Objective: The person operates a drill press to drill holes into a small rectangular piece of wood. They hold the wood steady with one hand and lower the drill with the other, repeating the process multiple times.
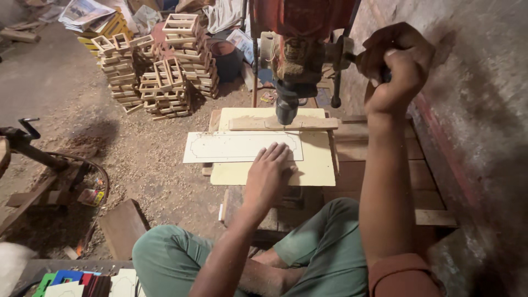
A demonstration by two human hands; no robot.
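The thin pale wooden panel with a pencilled outline (242,146) lies flat on the table (379,176), long axis running left to right, its far edge just under the drill press chuck (286,109). The left hand (268,173) presses on its near right corner, fingers spread flat. The right hand (393,66) is raised farther off, fist closed around the dark feed lever handle (352,55).

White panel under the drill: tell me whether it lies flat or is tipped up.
Flat. The white panel lies level on the yellow board, with the left hand spread on its near edge.
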